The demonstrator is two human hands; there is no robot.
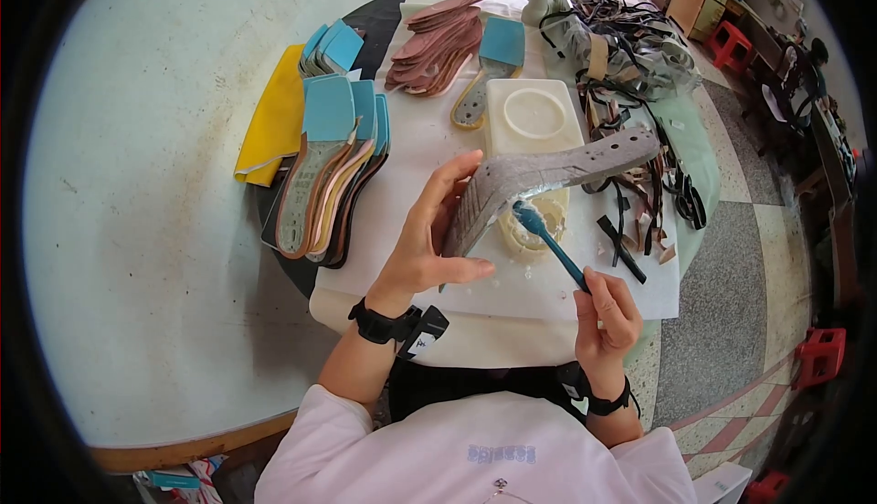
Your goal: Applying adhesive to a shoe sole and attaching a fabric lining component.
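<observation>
My left hand (429,239) holds a bent grey shoe insole (557,168) by its wider end, with the thumb stretched out below. The narrower end, with small dark holes, points up and to the right. Pinched in the fingers of my right hand (607,321) is a teal brush (565,253). Its head, smeared with whitish paste that looks like glue, is at the lower edge of the insole near the bend. Behind and partly hidden by the insole is a white plastic container (498,102), with a paste-coated opening (548,221) at its near end.
Insoles with blue ends (329,111) stand stacked at the left beside a yellow sheet (274,125). Pinkish-brown sole pieces (438,43) are piled at the back, next to a single blue-ended insole (501,43). Dark straps (630,34) lie heaped at the right. Red stools (728,46) stand on the floor.
</observation>
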